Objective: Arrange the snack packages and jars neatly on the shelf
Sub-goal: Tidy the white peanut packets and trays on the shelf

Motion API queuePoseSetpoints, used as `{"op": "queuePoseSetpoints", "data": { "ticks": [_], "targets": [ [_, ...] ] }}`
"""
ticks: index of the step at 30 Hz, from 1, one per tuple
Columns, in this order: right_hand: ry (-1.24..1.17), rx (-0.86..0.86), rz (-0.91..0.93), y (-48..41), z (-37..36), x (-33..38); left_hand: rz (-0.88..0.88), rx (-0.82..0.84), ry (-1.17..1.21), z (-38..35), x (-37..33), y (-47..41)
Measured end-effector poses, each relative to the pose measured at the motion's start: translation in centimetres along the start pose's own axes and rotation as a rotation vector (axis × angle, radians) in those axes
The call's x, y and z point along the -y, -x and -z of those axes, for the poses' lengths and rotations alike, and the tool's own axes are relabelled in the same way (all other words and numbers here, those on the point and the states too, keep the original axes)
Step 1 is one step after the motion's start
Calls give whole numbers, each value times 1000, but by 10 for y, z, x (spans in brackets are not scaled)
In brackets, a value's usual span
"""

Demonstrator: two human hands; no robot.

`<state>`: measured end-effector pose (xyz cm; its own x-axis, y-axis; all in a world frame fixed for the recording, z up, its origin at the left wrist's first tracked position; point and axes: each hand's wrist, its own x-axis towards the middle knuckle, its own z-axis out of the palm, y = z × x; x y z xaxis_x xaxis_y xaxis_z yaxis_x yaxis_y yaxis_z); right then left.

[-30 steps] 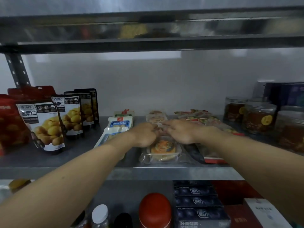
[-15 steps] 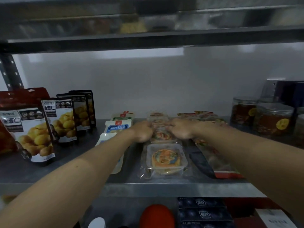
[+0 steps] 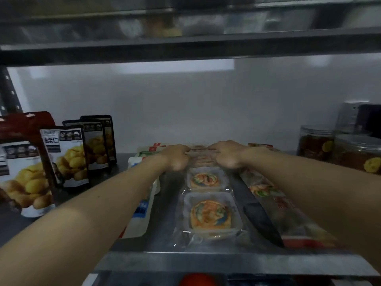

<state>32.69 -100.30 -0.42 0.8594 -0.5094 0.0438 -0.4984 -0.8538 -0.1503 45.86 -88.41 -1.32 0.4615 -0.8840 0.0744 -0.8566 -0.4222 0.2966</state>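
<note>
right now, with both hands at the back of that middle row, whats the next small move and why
Probably slide the far pastry pack square behind the middle pack, then let go. The left hand and right hand both seem to have a grip on its sides, fingers curled, and the middle pack and front pack already lie in one line toward the shelf edge.

Clear pastry packs [image 3: 210,215] show orange swirls flecked green. Black-and-white pouches [image 3: 66,155] carry yellow kernels; jars [image 3: 316,145] hold dark brown contents behind yellow stickers.
</note>
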Motion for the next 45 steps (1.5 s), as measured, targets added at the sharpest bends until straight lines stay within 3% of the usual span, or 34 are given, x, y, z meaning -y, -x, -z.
{"op": "queuePoseSetpoints", "data": {
  "ticks": [9,18,31,39,45],
  "targets": [
    [22,114,-33,-44,-10,-9,41,32,-20,-12,3,-42],
    [-5,61,-20,-45,-13,-13,53,11,-9,-11,0,-41],
    [-19,-26,166,-6,-5,61,112,-120,-2,31,28,58],
    [-159,-154,105,58,-10,134,138,-235,189,42,52,139],
    [-509,-217,-92,83,-26,183,173,-256,502,25,75,162]
  ]
}}
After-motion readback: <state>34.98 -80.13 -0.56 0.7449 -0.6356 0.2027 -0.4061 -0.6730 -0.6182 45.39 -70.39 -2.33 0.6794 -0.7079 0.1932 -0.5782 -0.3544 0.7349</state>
